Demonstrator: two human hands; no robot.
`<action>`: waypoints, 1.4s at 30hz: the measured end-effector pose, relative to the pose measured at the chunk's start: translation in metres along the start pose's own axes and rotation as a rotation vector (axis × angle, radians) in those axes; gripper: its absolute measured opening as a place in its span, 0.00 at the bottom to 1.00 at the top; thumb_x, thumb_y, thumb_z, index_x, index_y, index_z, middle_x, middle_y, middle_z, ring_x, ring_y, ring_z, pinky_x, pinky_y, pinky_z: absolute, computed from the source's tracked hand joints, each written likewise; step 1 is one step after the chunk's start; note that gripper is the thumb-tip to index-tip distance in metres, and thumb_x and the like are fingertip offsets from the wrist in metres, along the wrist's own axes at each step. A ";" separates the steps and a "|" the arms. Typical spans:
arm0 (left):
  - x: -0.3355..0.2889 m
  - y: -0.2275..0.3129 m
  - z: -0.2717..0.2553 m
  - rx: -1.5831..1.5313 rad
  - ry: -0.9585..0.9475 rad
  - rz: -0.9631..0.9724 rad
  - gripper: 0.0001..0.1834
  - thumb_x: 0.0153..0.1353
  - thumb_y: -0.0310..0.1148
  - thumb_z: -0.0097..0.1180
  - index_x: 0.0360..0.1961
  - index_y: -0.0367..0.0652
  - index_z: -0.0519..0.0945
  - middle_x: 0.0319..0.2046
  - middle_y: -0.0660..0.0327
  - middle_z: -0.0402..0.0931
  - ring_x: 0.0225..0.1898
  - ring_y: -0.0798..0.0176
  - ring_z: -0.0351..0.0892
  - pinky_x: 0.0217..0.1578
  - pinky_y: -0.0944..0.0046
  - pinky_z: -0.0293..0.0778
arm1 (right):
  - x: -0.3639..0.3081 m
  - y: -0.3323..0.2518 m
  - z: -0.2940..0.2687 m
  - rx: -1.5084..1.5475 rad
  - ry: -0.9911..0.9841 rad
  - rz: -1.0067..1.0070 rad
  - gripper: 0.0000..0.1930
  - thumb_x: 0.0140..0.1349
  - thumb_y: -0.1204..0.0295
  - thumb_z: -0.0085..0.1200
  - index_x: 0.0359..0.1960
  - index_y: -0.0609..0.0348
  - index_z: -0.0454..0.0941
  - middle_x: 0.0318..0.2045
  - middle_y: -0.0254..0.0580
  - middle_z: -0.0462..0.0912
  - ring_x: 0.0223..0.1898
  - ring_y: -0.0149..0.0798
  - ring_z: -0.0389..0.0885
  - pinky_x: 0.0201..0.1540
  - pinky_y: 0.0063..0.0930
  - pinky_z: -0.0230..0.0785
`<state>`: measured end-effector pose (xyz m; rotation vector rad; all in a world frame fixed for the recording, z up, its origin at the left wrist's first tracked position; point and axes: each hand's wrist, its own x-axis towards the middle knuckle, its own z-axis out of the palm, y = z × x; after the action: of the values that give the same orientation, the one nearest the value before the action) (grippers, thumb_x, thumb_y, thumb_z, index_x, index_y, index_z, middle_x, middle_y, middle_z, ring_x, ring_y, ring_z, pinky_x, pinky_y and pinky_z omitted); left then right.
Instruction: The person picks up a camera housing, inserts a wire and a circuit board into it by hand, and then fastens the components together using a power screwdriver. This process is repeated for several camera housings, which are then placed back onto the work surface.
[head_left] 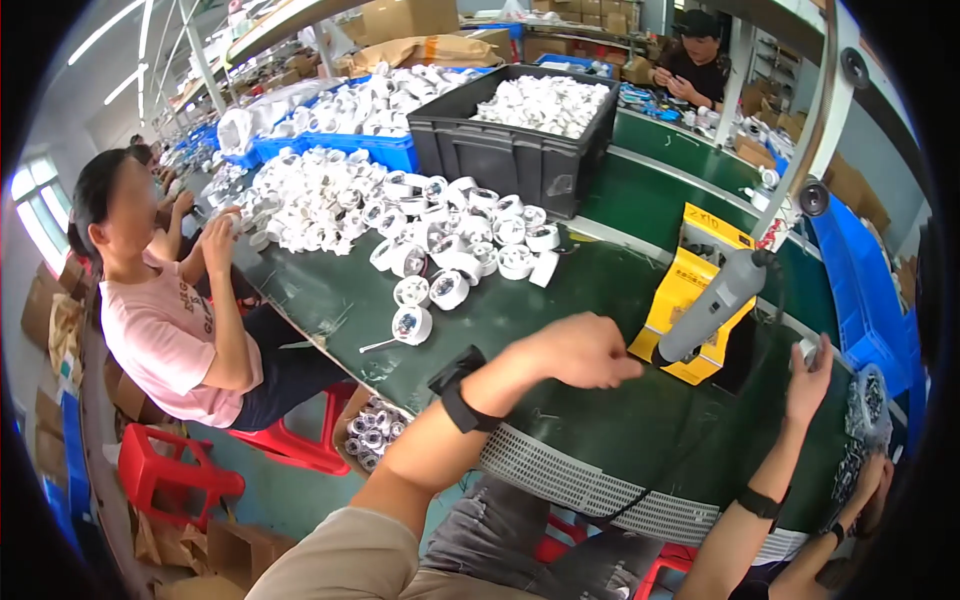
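Observation:
My left hand (pixel 582 350) hovers over the green table with its fingers curled together. Whatever it may hold is hidden. Just right of it, a grey cylindrical tool (pixel 715 305) with black ends leans across an open yellow box (pixel 660 300) that has dark small parts inside. Farther right, my right hand (pixel 808 385) pinches a small white part (pixel 806 348) between thumb and fingers near the table's right side. Left of my left hand lie several round white housings (pixel 447 289) with dark insides; the nearest housing (pixel 411 325) has a short white stem.
A black crate (pixel 510 150) and a blue bin (pixel 350 143), both heaped with white parts, stand at the back. A person in pink (pixel 165 320) works at the left, beside a red stool (pixel 170 470). Another person's hand (pixel 872 478) is at the lower right, near bagged parts (pixel 868 405).

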<state>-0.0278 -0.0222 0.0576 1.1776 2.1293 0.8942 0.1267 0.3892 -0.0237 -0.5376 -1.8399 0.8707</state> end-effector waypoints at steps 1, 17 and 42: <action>-0.003 0.003 0.004 -0.127 -0.077 -0.059 0.23 0.63 0.49 0.54 0.28 0.36 0.84 0.23 0.61 0.82 0.23 0.68 0.81 0.26 0.68 0.77 | -0.008 -0.045 0.025 0.200 -0.053 0.043 0.38 0.51 0.65 0.67 0.63 0.61 0.64 0.52 0.48 0.75 0.46 0.38 0.77 0.45 0.28 0.72; 0.022 0.008 0.083 -1.224 -0.328 0.036 0.27 0.68 0.52 0.47 0.53 0.36 0.71 0.44 0.59 0.77 0.39 0.66 0.80 0.41 0.66 0.79 | -0.070 -0.206 0.039 0.425 -1.389 0.403 0.53 0.39 0.72 0.73 0.68 0.62 0.51 0.53 0.43 0.75 0.53 0.37 0.73 0.58 0.33 0.63; 0.016 0.012 0.074 -1.555 -0.214 0.139 0.23 0.73 0.43 0.36 0.61 0.40 0.66 0.51 0.58 0.74 0.50 0.61 0.75 0.49 0.56 0.75 | -0.060 -0.181 0.040 0.362 -1.128 -0.095 0.13 0.60 0.68 0.59 0.20 0.64 0.76 0.22 0.36 0.74 0.26 0.30 0.71 0.27 0.25 0.60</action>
<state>0.0241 0.0175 0.0182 0.4730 0.6437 1.8021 0.1187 0.2180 0.0692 0.3795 -2.5437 1.5824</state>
